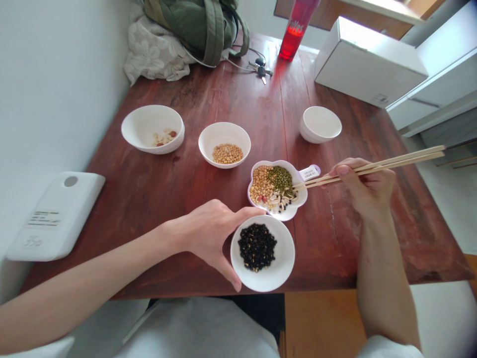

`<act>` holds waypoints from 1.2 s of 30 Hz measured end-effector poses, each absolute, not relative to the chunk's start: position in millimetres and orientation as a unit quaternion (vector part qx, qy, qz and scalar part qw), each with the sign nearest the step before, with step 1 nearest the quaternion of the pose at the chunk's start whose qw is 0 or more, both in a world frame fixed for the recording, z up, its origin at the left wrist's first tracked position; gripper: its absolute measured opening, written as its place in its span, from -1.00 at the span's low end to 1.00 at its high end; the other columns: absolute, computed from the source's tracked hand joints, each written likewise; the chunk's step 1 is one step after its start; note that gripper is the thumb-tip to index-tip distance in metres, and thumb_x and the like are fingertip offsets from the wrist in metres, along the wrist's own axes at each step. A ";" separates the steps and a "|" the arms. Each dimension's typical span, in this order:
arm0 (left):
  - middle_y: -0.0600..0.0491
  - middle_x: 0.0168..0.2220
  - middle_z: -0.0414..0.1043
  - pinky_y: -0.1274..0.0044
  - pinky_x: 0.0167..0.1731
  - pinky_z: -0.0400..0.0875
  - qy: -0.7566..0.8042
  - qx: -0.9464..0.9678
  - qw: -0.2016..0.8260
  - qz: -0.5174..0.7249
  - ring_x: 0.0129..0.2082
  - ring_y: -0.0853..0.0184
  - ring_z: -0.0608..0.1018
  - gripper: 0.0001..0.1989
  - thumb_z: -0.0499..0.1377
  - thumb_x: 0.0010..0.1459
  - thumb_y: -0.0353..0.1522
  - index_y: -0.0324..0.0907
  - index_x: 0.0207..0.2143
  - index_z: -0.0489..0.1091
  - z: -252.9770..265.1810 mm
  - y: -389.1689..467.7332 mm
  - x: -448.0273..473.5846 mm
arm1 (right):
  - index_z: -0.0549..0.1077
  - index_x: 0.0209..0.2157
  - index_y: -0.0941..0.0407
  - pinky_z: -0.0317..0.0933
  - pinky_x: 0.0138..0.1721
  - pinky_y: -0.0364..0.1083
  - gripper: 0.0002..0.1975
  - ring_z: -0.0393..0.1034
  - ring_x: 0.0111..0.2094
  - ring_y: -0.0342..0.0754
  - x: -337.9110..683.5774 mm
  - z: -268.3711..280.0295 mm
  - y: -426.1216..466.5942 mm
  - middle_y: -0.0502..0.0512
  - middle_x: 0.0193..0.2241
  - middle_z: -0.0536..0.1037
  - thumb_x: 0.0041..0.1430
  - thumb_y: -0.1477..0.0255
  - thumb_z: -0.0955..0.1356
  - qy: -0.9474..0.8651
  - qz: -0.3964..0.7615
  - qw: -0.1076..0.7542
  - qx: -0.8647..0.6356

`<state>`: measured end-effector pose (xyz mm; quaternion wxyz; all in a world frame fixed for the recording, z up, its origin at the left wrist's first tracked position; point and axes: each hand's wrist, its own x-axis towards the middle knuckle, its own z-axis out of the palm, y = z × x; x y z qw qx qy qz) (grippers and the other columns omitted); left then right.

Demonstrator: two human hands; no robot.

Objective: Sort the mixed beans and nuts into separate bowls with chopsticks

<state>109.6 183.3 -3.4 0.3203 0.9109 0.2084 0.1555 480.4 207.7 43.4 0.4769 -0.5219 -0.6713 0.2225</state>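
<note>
My left hand (pixel 216 233) is curved round the left side of a small white bowl (pixel 285 253) near the table's front edge, thumb and forefinger against its rim. Black beans (pixel 257 247) lie in that bowl. In my right hand (pixel 367 189) is a pair of wooden chopsticks (pixel 402 160), their tips in a flower-shaped dish (pixel 288 214) with a short handle. The dish holds yellow beans (pixel 262 182), green mung beans (pixel 280 180), pale peanut pieces, a few reddish ones and some black beans. Dish and bowl stand close together; I cannot tell whether they touch.
Further back stand a white bowl (pixel 128 130) with peanuts, one (pixel 208 155) with yellow beans, and another white bowl (pixel 320 124). A white device (pixel 55 219) lies at the left. Keys (pixel 262 69), a red bottle (pixel 294 32), a white box (pixel 368 62) and a green bag (pixel 186 25) are behind.
</note>
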 end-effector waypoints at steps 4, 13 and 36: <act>0.04 -0.24 0.76 0.43 -0.32 0.44 0.210 0.909 0.324 0.155 -0.43 0.07 0.75 0.33 0.39 -0.18 0.42 -0.08 0.46 0.12 -3.7 183.1 109.7 | 0.71 -0.42 0.07 0.49 -0.50 -0.08 -0.78 0.60 -0.49 0.00 478.5 45.3 207.6 0.07 -0.49 0.64 0.25 0.26 0.59 -0.612 0.276 0.572 -0.471; 0.00 -0.14 0.77 0.42 -0.28 0.47 0.213 0.907 0.337 0.139 -0.37 0.04 0.77 0.43 0.37 -0.29 0.49 -0.07 0.47 0.10 -1.2 184.0 109.5 | 0.71 -0.38 0.05 0.48 -0.68 -0.08 -0.79 0.59 -0.56 0.03 456.5 44.6 194.0 0.09 -0.52 0.59 0.31 0.26 0.55 -0.608 0.447 0.550 -0.359; 0.03 -0.24 0.76 0.42 -0.34 0.43 0.212 0.910 0.325 0.145 -0.46 0.07 0.74 0.39 0.37 -0.23 0.47 -0.11 0.47 0.13 -1.9 183.1 109.5 | 0.74 -0.29 0.07 0.65 -0.49 -0.09 -0.84 0.69 -0.52 -0.01 460.0 31.7 208.6 0.07 -0.43 0.74 0.36 0.30 0.55 -0.642 0.476 0.425 -0.424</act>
